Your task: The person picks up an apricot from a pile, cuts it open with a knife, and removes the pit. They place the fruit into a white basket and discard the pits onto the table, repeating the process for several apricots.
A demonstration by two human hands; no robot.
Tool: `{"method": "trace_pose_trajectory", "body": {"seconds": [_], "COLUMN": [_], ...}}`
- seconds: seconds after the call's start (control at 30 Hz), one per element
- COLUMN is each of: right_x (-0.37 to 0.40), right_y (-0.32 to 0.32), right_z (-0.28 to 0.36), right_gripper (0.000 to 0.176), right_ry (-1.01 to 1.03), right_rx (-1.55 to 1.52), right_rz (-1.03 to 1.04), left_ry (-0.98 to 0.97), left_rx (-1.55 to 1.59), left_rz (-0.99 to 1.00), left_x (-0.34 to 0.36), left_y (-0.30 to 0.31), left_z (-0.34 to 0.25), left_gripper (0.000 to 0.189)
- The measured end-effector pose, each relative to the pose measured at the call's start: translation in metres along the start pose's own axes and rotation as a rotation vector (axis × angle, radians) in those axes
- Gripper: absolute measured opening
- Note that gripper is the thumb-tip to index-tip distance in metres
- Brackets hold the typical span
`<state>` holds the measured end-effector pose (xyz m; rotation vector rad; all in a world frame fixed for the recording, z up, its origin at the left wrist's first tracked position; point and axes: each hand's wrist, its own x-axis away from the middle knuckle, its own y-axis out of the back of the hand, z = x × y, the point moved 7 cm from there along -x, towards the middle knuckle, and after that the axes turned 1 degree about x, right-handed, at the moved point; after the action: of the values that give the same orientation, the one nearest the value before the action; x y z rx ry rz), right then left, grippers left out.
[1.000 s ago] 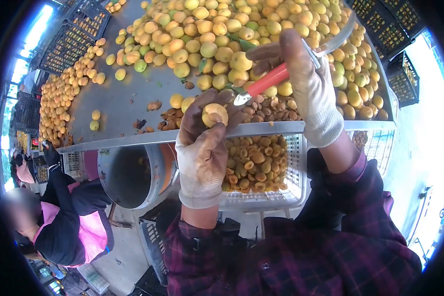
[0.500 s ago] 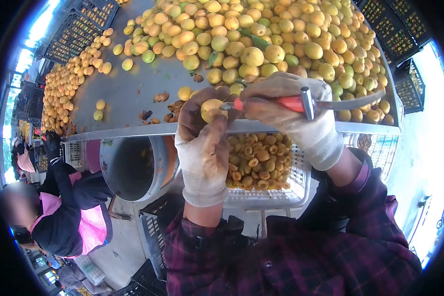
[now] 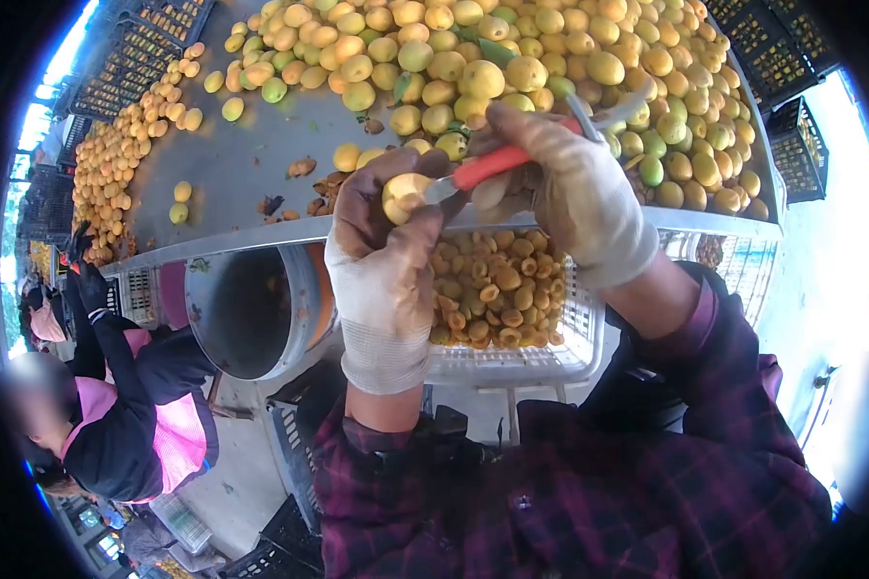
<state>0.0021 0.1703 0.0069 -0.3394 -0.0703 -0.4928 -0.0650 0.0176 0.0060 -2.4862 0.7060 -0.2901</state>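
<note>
Both hands wear stained white gloves. My left hand point(image 3: 381, 270) is closed on a yellow fruit point(image 3: 402, 197), held between thumb and fingers above the table's front edge. My right hand point(image 3: 589, 198) is wrapped round the red handle of a knife point(image 3: 492, 167). Its short blade touches the right side of the fruit, partly hidden by my left thumb. A curved metal piece sticks out from the handle's other end. Below my hands, a white basket point(image 3: 589, 359) holds many opened fruit halves point(image 3: 497, 289).
A metal table point(image 3: 232, 154) bears a large heap of yellow fruit point(image 3: 570, 58) and brown scraps. A wide bucket point(image 3: 251, 314) stands below its edge, left of the basket. Black crates point(image 3: 799, 154) stand at the right. A co-worker point(image 3: 135, 415) is at the left.
The knife's handle has tilted, its far end now raised over the fruit heap. The fruit has turned in my left hand, showing a paler face. My right hand has rotated and its fingers show more.
</note>
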Motion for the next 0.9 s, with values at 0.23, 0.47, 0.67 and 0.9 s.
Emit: {"method": "trace_pose_trajectory", "body": {"seconds": [0.23, 0.47, 0.67, 0.9], "right_x": [-0.005, -0.006, -0.013, -0.029], "right_y": [0.003, 0.005, 0.006, 0.027], "right_z": [-0.032, -0.050, -0.068, -0.014], "right_gripper": [0.029, 0.034, 0.031, 0.042], "right_ry": [-0.311, -0.409, -0.571, 0.022], "right_rx": [-0.401, -0.480, -0.631, -0.121], "right_rz": [-0.218, -0.215, -0.183, -0.152], "left_ry": [0.031, -0.012, -0.050, 0.132], "left_rx": [-0.053, -0.341, -0.311, -0.187], "left_rz": [0.004, -0.042, -0.154, -0.238], "left_x": [-0.004, -0.006, -0.010, -0.017], "left_y": [0.000, 0.001, 0.007, 0.023], "left_z": [0.005, 0.000, 0.001, 0.020], "left_gripper": [0.047, 0.031, 0.027, 0.026]}}
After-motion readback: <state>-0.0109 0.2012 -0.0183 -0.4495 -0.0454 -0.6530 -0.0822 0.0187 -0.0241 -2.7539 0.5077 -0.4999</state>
